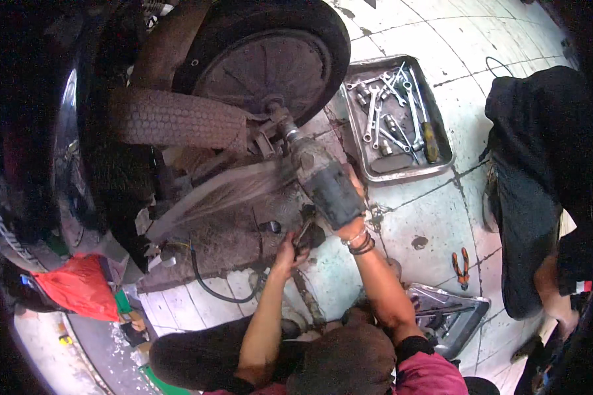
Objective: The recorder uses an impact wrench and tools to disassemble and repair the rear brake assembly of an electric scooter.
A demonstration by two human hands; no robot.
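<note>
My right hand [350,226] grips the rear of a grey-and-black impact wrench [329,191]. The wrench slants up and left, its socket [291,133] at the axle end in the hub of a scooter wheel [263,72]. Below the tool, my left hand [288,255] closes around a dark, partly shiny part. Whether that part belongs to the wrench, I cannot tell. A dusty swingarm [221,191] runs left from the hub, next to a dimpled cover [178,118].
A metal tray [449,155] of spanners, sockets and a yellow-handled screwdriver [431,141] lies right of the wheel. Orange-handled pliers [463,266] and a second tray [481,309] are nearer me. Another person's leg [527,197] is at the right. A black hose [207,289] curves across the floor.
</note>
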